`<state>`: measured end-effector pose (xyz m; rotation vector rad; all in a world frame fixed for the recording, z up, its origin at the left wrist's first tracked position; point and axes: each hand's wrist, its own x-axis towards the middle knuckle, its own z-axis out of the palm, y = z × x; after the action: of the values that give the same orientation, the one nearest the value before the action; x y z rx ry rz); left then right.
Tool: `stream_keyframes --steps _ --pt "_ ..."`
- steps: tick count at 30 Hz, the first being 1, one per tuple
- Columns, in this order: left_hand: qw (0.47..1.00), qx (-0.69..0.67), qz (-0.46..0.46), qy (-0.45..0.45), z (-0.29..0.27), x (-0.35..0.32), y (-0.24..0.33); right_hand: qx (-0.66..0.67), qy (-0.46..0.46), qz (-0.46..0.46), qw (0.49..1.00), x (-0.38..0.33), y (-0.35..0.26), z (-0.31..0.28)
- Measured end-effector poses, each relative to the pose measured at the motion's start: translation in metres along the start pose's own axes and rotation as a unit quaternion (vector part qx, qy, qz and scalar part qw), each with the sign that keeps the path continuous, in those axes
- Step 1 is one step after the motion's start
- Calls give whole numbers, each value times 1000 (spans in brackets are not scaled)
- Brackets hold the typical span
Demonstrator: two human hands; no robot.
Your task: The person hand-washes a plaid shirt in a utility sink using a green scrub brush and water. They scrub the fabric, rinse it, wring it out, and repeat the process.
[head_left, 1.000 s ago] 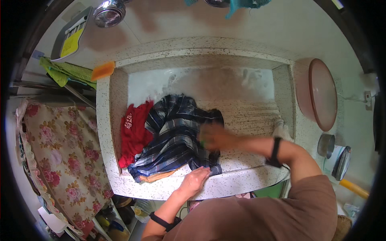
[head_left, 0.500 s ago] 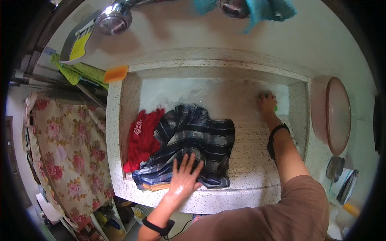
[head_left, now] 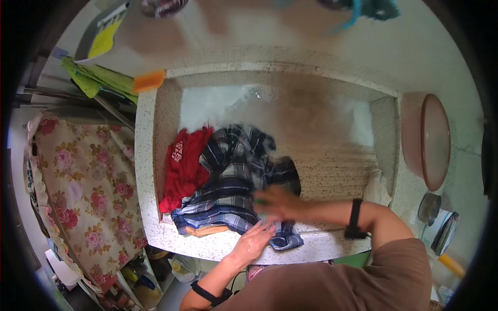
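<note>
A dark blue, black and white plaid shirt lies wet and rumpled on the slab of a speckled stone wash sink. My left hand lies on the shirt near the sink's front edge, fingers stretched out and partly covered by the other hand. Right above it, my right hand is over the lower right of the shirt, smeared by motion. Its fingers close round a small green thing whose kind the blur hides. Against the shirt's left side rests a red cloth with white lettering.
Sudsy water stands in the far part of the sink. A whitish cloth lies at the right wall. Beyond that wall lean a pink basin and a metal bowl. An orange block sits on the far left corner; a floral curtain hangs left.
My right hand has come from the suds at the far right to the shirt, bringing the green thing. My left hand has shifted right and nearer the front edge. The shirt's right side is more bunched.
</note>
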<state>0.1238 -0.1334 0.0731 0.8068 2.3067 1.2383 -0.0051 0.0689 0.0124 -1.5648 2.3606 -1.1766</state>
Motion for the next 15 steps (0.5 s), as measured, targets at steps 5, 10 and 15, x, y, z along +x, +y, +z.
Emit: stream_keyframes --steps 5,10,15 --pt "1000 -4 -6 -28 -5 1 0 -72 41 301 950 43 121 -1" --pt "1000 -16 -7 -12 -12 4 1 -109 -68 -72 989 16 75 22" --pt "1000 -7 14 -3 -5 3 -5 -218 0 -64 974 35 66 20"
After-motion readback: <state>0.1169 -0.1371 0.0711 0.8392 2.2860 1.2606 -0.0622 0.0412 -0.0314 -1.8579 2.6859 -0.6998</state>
